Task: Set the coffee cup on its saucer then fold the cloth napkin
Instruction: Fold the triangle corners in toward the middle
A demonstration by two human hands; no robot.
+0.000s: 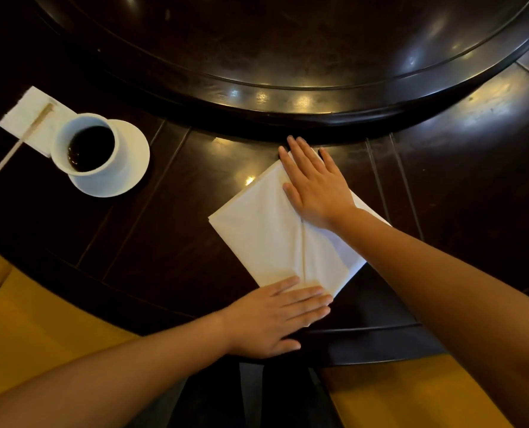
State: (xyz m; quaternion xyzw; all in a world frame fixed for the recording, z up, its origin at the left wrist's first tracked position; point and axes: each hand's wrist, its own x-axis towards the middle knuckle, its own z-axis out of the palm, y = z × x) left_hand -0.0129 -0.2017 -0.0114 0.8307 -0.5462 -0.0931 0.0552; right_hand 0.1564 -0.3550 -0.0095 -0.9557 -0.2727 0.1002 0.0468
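Both hands, left [272, 319] and right [315, 183], press flat on the folded napkin [263, 230], its length running near-to-far.

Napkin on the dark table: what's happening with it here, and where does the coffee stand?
A person is folding a white cloth napkin on the dark table. The right hand lies flat on its far part, the left hand flat on its near corner, fingers straight. The napkin already shows folded layers with a crease down the middle. The coffee cup, full of dark coffee, sits on its saucer to the left, beside a small paper napkin with a wooden stirrer on it.
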